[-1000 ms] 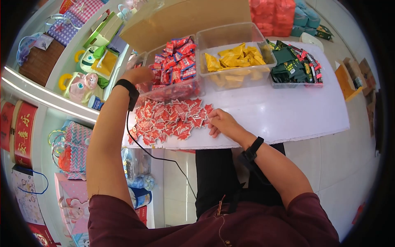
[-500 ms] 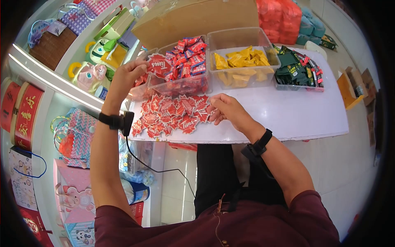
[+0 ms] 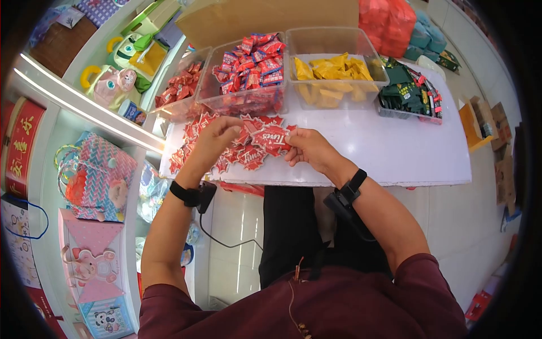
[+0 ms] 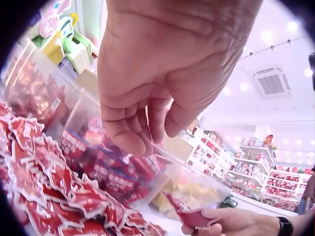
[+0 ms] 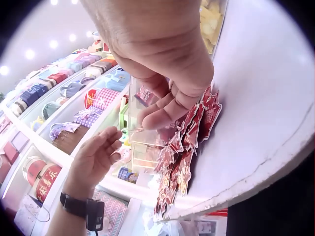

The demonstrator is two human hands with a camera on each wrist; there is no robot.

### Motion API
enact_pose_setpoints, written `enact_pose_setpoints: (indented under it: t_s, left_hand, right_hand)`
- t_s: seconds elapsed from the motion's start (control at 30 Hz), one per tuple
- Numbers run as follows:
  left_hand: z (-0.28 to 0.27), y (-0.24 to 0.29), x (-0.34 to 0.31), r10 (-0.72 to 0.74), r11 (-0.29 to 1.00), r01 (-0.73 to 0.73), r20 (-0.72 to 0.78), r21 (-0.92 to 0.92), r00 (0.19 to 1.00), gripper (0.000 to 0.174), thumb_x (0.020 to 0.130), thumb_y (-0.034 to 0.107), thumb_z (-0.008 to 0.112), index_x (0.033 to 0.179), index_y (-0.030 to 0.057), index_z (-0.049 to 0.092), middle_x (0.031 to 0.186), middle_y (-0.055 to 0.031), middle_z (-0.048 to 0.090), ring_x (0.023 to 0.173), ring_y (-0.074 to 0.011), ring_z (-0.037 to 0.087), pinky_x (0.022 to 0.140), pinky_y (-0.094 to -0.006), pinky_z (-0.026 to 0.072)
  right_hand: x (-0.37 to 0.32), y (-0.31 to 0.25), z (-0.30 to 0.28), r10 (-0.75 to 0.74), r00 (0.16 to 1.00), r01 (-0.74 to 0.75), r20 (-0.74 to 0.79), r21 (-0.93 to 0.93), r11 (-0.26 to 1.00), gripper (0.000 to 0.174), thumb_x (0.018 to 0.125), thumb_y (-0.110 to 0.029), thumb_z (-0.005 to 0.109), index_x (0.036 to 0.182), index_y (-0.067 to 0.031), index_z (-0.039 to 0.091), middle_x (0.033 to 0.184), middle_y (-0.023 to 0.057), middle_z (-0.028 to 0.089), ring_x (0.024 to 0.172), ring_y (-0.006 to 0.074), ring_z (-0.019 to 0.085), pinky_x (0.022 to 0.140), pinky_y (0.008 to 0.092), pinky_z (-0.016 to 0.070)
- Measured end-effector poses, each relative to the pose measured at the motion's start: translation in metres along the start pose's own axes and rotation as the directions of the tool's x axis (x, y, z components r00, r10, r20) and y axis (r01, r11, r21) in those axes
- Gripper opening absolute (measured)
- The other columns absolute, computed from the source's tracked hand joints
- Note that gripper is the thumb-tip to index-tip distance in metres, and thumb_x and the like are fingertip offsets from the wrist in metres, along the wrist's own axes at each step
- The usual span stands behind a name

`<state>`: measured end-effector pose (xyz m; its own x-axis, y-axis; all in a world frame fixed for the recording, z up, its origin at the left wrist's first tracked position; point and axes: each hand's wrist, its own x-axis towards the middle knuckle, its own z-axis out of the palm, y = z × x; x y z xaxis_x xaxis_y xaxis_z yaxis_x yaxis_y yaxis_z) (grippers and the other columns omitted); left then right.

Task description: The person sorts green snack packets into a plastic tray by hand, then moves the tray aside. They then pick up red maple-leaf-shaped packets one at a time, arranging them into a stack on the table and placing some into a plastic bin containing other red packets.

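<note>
Red leaf-shaped packets (image 3: 195,129) printed "Tims" lie heaped on the white table. My right hand (image 3: 311,149) pinches one red leaf-shaped packet (image 3: 270,139) at its right edge, over the right end of the heap. The same packet (image 4: 194,216) shows between the right thumb and fingers in the left wrist view. Over the middle of the heap is my left hand (image 3: 217,138), its fingers loosely bent. In the left wrist view, the left hand (image 4: 162,73) has nothing between its fingers.
Behind the heap stand clear bins of small red packets (image 3: 179,86), red-and-blue packets (image 3: 248,68) and yellow packets (image 3: 333,69). A shallow tray of dark green packets (image 3: 402,85) is farther right. A cardboard box (image 3: 265,17) rises behind; gift shelves flank the left.
My left hand came up from the left bin with a leaf-shaped packet, then moved right and down over the heap, now without it. The right hand stays at the heap's right end, holding a packet.
</note>
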<state>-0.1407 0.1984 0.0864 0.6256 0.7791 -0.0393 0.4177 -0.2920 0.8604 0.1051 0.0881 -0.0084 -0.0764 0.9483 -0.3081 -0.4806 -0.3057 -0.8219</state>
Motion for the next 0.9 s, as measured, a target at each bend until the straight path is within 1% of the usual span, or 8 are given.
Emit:
enact_pose_setpoints:
  t_s: [0.17, 0.2, 0.23, 0.27, 0.33, 0.47, 0.67, 0.9]
  left_hand:
    - [-0.072, 0.008, 0.044, 0.087, 0.994, -0.078, -0.137, 0.070, 0.987, 0.026, 0.102, 0.022, 0.060, 0.118, 0.0028, 0.067, 0.096, 0.0004, 0.066, 0.085, -0.0068, 0.062, 0.070, -0.0236, 0.0497]
    - [-0.086, 0.003, 0.058, 0.079, 0.996, -0.070, -0.164, 0.064, 0.983, 0.025, 0.102, 0.022, 0.060, 0.117, 0.0034, 0.067, 0.094, 0.0010, 0.066, 0.083, -0.0064, 0.061, 0.067, -0.0232, 0.0488]
    - [-0.100, -0.006, 0.076, 0.226, 0.939, -0.159, -0.200, 0.305, 0.953, 0.024, 0.102, 0.022, 0.059, 0.116, 0.0039, 0.068, 0.089, 0.0014, 0.065, 0.079, -0.0068, 0.060, 0.065, -0.0236, 0.0481]
    - [-0.108, -0.004, 0.090, 0.230, 0.916, -0.156, -0.165, 0.369, 0.959, 0.024, 0.102, 0.021, 0.059, 0.116, 0.0039, 0.068, 0.089, 0.0014, 0.065, 0.078, -0.0070, 0.059, 0.066, -0.0238, 0.0482]
    - [-0.116, 0.003, 0.111, 0.224, 0.859, -0.150, -0.096, 0.490, 0.970, 0.023, 0.101, 0.019, 0.059, 0.115, 0.0040, 0.068, 0.088, 0.0014, 0.064, 0.076, -0.0074, 0.059, 0.066, -0.0242, 0.0484]
    - [-0.117, -0.010, 0.163, 0.214, 0.602, -0.305, 0.219, 0.738, 0.952, 0.022, 0.090, 0.010, 0.055, 0.100, 0.0012, 0.073, 0.092, -0.0123, 0.075, 0.086, -0.0270, 0.072, 0.077, -0.0378, 0.0557]
    - [-0.097, -0.016, 0.215, -0.496, 0.451, 0.152, 0.105, 0.880, 0.862, 0.022, 0.090, 0.014, 0.057, 0.102, 0.0032, 0.072, 0.083, -0.0087, 0.072, 0.071, -0.0253, 0.074, 0.054, -0.0386, 0.0604]
    - [-0.112, -0.038, 0.239, -0.499, 0.676, 0.072, 0.384, 0.734, 0.777, 0.018, 0.090, 0.014, 0.058, 0.101, 0.0047, 0.069, 0.085, -0.0086, 0.071, 0.071, -0.0244, 0.074, 0.056, -0.0376, 0.0628]
  right_hand:
    - [0.024, 0.000, 0.005, -0.124, 0.975, 0.129, -0.182, 0.013, 0.992, 0.029, 0.100, -0.018, 0.059, 0.117, 0.0047, 0.055, 0.088, 0.0119, 0.065, 0.073, 0.0209, 0.071, 0.056, 0.0319, 0.0581]
    - [0.023, -0.001, 0.005, -0.159, 0.966, 0.120, -0.203, -0.190, 0.974, 0.031, 0.100, -0.018, 0.060, 0.120, 0.0049, 0.054, 0.087, 0.0115, 0.065, 0.071, 0.0199, 0.071, 0.055, 0.0314, 0.0572]
    - [0.019, 0.000, 0.003, -0.196, 0.956, 0.101, -0.217, -0.385, 0.917, 0.034, 0.099, -0.018, 0.060, 0.122, 0.0051, 0.052, 0.086, 0.0111, 0.064, 0.069, 0.0189, 0.070, 0.053, 0.0309, 0.0562]
    - [0.016, 0.000, 0.000, -0.237, 0.946, 0.073, -0.222, -0.564, 0.822, 0.036, 0.098, -0.018, 0.060, 0.125, 0.0053, 0.051, 0.085, 0.0107, 0.064, 0.067, 0.0179, 0.069, 0.052, 0.0304, 0.0552]
    - [0.014, 0.010, -0.009, -0.222, 0.955, 0.093, -0.198, -0.511, 0.855, 0.037, 0.097, -0.016, 0.059, 0.126, 0.0049, 0.051, 0.084, 0.0104, 0.063, 0.064, 0.0168, 0.067, 0.050, 0.0298, 0.0537]
    - [0.014, 0.013, -0.023, -0.181, 0.964, 0.091, -0.193, -0.403, 0.911, 0.035, 0.096, -0.012, 0.057, 0.125, 0.0051, 0.051, 0.083, 0.0102, 0.063, 0.061, 0.0163, 0.066, 0.049, 0.0293, 0.0532]
    - [0.014, 0.015, -0.028, -0.169, 0.970, 0.109, -0.175, -0.308, 0.945, 0.033, 0.095, -0.008, 0.055, 0.125, 0.0052, 0.050, 0.083, 0.0103, 0.063, 0.061, 0.0166, 0.066, 0.050, 0.0284, 0.0542]
    - [0.016, 0.017, -0.031, -0.167, 0.978, 0.121, -0.121, -0.315, 0.941, 0.028, 0.101, -0.009, 0.050, 0.126, 0.0032, 0.048, 0.087, 0.0109, 0.063, 0.060, 0.0152, 0.064, 0.048, 0.0273, 0.0536]
